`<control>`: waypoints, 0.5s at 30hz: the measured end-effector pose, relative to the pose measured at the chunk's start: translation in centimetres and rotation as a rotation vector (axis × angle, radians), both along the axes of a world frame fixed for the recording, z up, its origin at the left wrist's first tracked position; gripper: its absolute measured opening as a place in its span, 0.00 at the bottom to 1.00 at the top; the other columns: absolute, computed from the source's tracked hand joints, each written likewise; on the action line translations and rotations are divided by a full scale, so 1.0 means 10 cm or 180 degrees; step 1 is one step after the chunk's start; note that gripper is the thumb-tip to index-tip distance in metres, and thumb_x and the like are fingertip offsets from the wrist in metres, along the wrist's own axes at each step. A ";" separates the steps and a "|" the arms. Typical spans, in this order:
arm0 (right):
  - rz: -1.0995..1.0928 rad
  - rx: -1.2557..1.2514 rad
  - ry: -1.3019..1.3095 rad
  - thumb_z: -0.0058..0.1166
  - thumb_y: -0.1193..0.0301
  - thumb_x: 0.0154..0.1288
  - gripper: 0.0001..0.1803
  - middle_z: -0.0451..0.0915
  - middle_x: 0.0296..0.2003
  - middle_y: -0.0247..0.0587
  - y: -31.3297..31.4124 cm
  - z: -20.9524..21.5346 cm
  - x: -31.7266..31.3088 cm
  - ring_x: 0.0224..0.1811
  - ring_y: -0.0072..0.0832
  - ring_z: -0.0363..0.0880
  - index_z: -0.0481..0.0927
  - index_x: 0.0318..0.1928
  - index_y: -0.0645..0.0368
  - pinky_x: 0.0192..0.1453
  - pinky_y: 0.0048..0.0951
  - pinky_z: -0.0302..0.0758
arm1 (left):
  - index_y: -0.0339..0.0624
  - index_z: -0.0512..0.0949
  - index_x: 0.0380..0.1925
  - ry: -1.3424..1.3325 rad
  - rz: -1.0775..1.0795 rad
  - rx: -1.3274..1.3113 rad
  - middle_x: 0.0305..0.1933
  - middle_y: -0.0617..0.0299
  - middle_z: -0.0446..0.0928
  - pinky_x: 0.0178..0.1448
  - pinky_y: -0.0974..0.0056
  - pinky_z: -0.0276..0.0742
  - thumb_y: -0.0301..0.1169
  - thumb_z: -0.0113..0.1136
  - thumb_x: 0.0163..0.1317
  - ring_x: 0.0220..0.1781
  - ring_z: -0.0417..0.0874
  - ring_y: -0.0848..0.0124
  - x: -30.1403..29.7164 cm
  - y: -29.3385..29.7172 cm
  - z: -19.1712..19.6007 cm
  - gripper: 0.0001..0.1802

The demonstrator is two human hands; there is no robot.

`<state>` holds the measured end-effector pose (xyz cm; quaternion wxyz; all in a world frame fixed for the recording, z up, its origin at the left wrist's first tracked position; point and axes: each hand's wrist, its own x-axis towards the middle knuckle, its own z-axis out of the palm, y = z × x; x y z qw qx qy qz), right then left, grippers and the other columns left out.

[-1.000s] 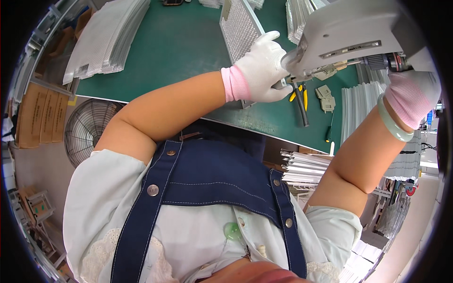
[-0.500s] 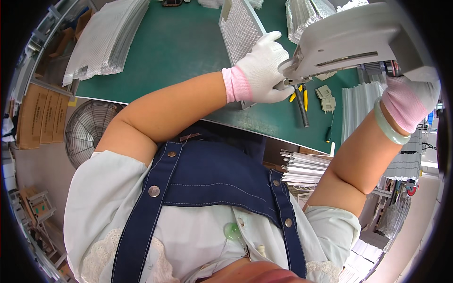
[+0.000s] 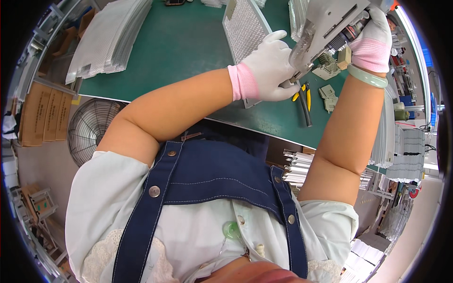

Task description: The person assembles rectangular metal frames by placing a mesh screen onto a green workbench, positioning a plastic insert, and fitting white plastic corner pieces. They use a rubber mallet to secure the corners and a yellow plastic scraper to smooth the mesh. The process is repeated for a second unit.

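My left hand (image 3: 271,66), in a white glove with a pink cuff, is closed around the near end of a framed mesh panel (image 3: 246,33). The panel stands on edge on the green table. My right hand (image 3: 377,35), gloved likewise, is wrapped round the handle of a large grey hand-held tool (image 3: 325,28). That tool slants down to the left, its narrow metal tip beside my left fingertips. Whether the tip touches the panel is hidden by the glove. Just below the tip lie yellow-handled pliers (image 3: 308,96) and a dark grip-like bar (image 3: 304,111).
Stacked mesh sheets (image 3: 106,42) cover the table's (image 3: 179,52) far left. Pale plastic blocks (image 3: 329,98) lie right of the pliers, with more mesh sheets (image 3: 298,19) behind the tool. A floor fan (image 3: 92,127) and cartons (image 3: 42,115) stand left; white strips (image 3: 297,165) sit below the table edge.
My right hand has moved up and left, turning the grey tool so it slants more steeply downward. My left hand and the panel have shifted slightly right in view.
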<state>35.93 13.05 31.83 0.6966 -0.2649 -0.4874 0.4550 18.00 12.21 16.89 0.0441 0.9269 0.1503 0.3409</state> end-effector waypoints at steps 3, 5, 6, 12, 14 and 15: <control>0.0221 -0.0112 -0.0040 0.52 0.68 0.66 0.19 0.85 0.45 0.51 0.02 0.02 0.12 0.44 0.40 0.87 0.79 0.52 0.67 0.51 0.42 0.86 | 0.41 0.81 0.48 0.0363 0.0062 -0.0158 0.59 0.46 0.73 0.77 0.40 0.47 0.49 0.58 0.60 0.71 0.63 0.43 -0.01 -0.02 0.05 0.25; 0.0434 -0.0161 0.0009 0.51 0.67 0.65 0.21 0.84 0.46 0.54 0.00 0.01 0.14 0.45 0.43 0.86 0.78 0.53 0.68 0.53 0.44 0.85 | 0.41 0.81 0.48 0.0489 0.0124 -0.0104 0.60 0.47 0.73 0.78 0.41 0.46 0.49 0.58 0.60 0.72 0.63 0.44 0.00 -0.03 0.06 0.25; 0.0582 -0.0185 0.0072 0.50 0.67 0.65 0.22 0.84 0.46 0.55 -0.03 0.00 0.05 0.47 0.45 0.85 0.78 0.54 0.69 0.54 0.46 0.84 | 0.41 0.81 0.49 0.0394 0.0110 0.0004 0.60 0.47 0.73 0.77 0.41 0.46 0.49 0.57 0.60 0.71 0.63 0.45 0.00 -0.01 0.03 0.25; 0.1006 -0.0130 0.0187 0.51 0.65 0.65 0.23 0.83 0.49 0.56 -0.12 -0.02 -0.08 0.49 0.47 0.84 0.77 0.55 0.70 0.57 0.46 0.82 | 0.43 0.79 0.52 0.0246 0.0052 0.0123 0.57 0.49 0.74 0.76 0.41 0.50 0.48 0.59 0.60 0.70 0.65 0.46 0.01 0.01 -0.01 0.26; 0.0497 -0.0178 -0.0048 0.52 0.66 0.65 0.21 0.84 0.46 0.52 -0.07 -0.02 0.25 0.46 0.42 0.85 0.79 0.53 0.69 0.55 0.43 0.83 | 0.44 0.79 0.52 0.0083 -0.0049 0.0119 0.57 0.49 0.74 0.75 0.41 0.52 0.47 0.60 0.59 0.69 0.66 0.47 0.05 0.02 -0.06 0.25; 0.0462 -0.0133 -0.0062 0.52 0.66 0.65 0.20 0.84 0.45 0.49 -0.06 -0.04 0.31 0.45 0.39 0.85 0.79 0.52 0.68 0.53 0.42 0.83 | 0.45 0.79 0.53 0.0080 -0.0054 0.0131 0.54 0.52 0.75 0.74 0.41 0.54 0.46 0.60 0.59 0.67 0.68 0.48 0.05 0.03 -0.05 0.25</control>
